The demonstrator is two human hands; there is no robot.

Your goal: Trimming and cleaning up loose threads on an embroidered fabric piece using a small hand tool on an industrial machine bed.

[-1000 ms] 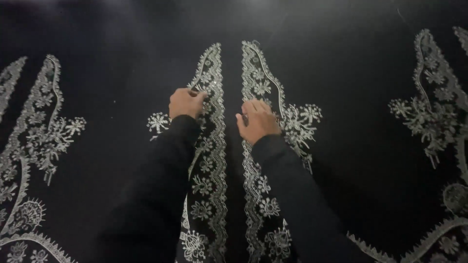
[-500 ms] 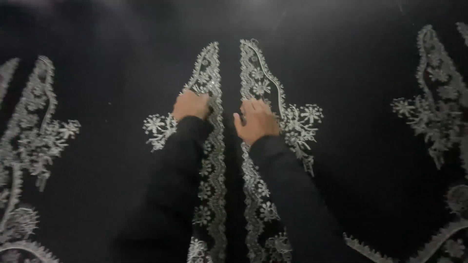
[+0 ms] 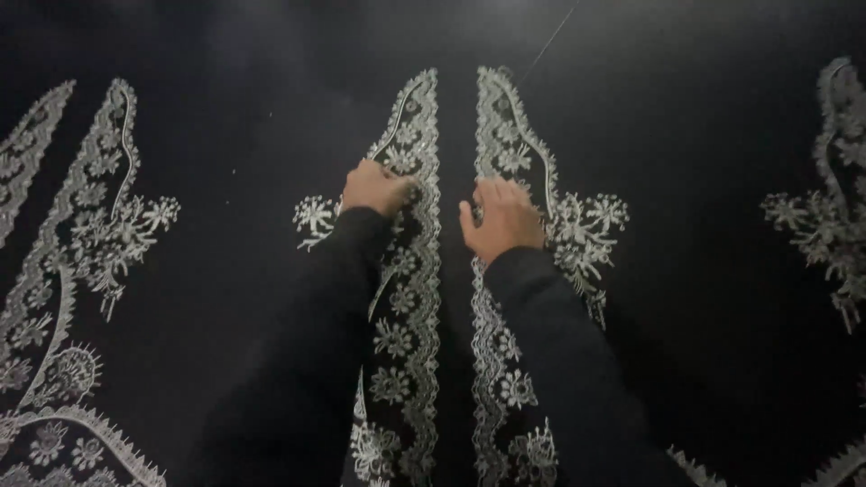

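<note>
A wide black cloth [image 3: 244, 153] lies spread flat and carries white lace-like embroidery. Two long embroidered bands run side by side down the middle, the left band [image 3: 410, 298] and the right band [image 3: 505, 361], with a narrow black gap between them. My left hand [image 3: 377, 188] rests on the left band with its fingers curled down onto the lace. My right hand [image 3: 502, 216] lies flat on the right band, fingers apart and pointing away from me. Both arms wear black sleeves. Neither hand lifts the cloth.
More white embroidery sits at the left [image 3: 81, 225] and at the right edge [image 3: 830, 216] of the cloth. A thin pale thread [image 3: 548, 41] lies slanted near the top. Flower motifs branch off beside each middle band.
Both hands have stayed on the two bands, and the view has shifted slightly.
</note>
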